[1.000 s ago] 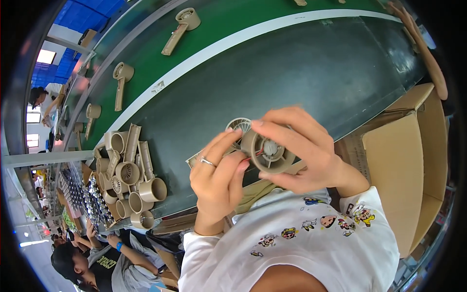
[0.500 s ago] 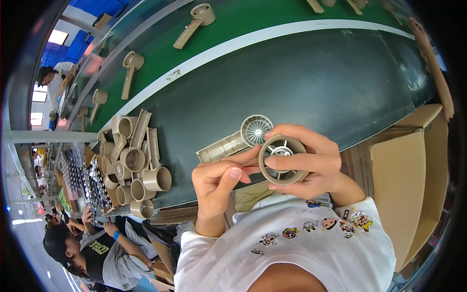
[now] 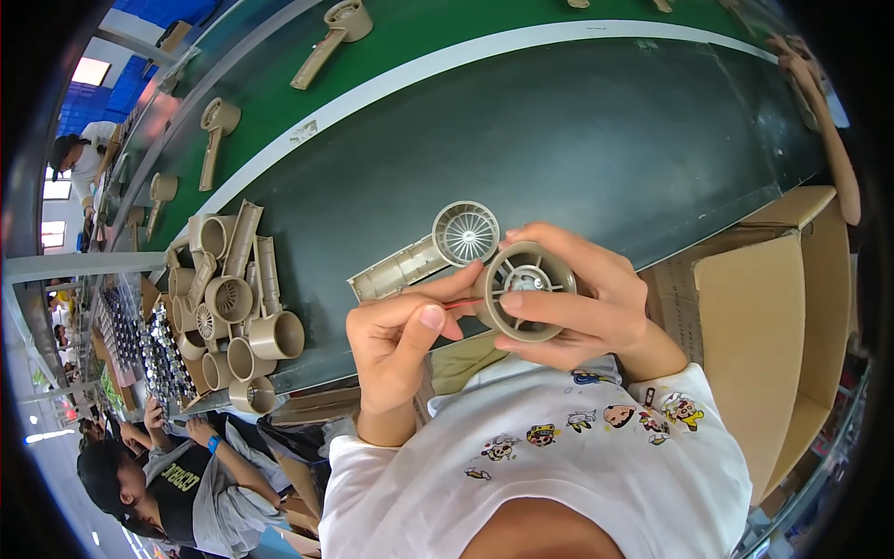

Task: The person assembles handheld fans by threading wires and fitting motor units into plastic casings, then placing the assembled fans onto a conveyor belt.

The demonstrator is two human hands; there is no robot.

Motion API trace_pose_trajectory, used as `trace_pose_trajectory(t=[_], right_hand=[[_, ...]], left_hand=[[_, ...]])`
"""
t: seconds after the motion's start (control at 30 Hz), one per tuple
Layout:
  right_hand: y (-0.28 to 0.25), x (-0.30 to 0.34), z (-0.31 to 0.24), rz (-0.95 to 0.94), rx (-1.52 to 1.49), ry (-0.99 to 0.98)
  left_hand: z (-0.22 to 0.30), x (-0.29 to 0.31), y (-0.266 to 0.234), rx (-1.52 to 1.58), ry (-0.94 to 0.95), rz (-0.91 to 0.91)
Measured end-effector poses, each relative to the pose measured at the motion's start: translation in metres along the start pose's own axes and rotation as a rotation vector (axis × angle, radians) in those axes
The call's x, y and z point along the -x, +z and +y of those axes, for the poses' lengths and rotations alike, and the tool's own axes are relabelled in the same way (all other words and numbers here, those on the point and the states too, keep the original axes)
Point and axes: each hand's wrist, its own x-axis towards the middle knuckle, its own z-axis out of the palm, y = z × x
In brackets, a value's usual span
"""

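My right hand (image 3: pixel 601 293) is wrapped around a beige round fan housing (image 3: pixel 529 278), its spoked open end facing up and a silvery motor-like part in its centre. The thumb and fingers of my left hand (image 3: pixel 396 349) pinch a thin red wire (image 3: pixel 463 304) that runs to the side of the housing. Just beyond my hands, a beige fan shell (image 3: pixel 467 234) with a radial grille and a long open handle lies on the dark table (image 3: pixel 596 149). Where the wire enters the housing is hidden by my fingers.
A pile of beige fan shells (image 3: pixel 228 298) stands at the left. Past the white strip, a green conveyor belt (image 3: pixel 270 112) carries several fan pieces. An open cardboard box (image 3: pixel 754 354) is at the right. Co-workers sit at lower left, upper left and far right.
The whole view has shifted a little, so the table things appear farther left and higher. The housing is tipped slightly in my right hand; my left hand keeps its pinch on the wire.
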Motion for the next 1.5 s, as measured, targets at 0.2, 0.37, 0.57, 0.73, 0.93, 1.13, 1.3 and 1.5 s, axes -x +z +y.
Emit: trace_pose_trajectory(t=[0.2,0.37,0.57,0.73,0.93,1.13,1.3,1.5], right_hand=[[0.004,-0.008,-0.002,0.082,0.032,0.051],[-0.001,-0.01,-0.004,0.049,0.065,0.022],[-0.005,-0.01,-0.005,-0.129,0.278,-0.11],[-0.005,-0.024,0.006,-0.179,0.414,-0.145],[-0.004,-0.036,0.02,-0.317,0.554,-0.147],[0.006,-0.042,0.023,-0.396,0.595,-0.208],[0.009,-0.046,0.02,-0.512,0.593,-0.274],[0.013,-0.057,0.014,-0.616,0.542,-0.319]], left_hand=[[-0.002,-0.001,0.003,-0.008,-0.028,0.01],[-0.002,-0.001,0.004,0.05,-0.047,0.022],[-0.011,-0.006,0.009,-1.095,0.578,0.129],[-0.02,-0.018,-0.008,-1.426,0.713,0.266],[-0.026,-0.014,-0.037,-1.38,0.436,0.198],[-0.036,-0.019,-0.038,-1.407,0.448,0.137],[-0.042,-0.02,-0.036,-1.356,0.489,0.147],[-0.045,-0.021,-0.026,-1.3,0.455,0.155]])
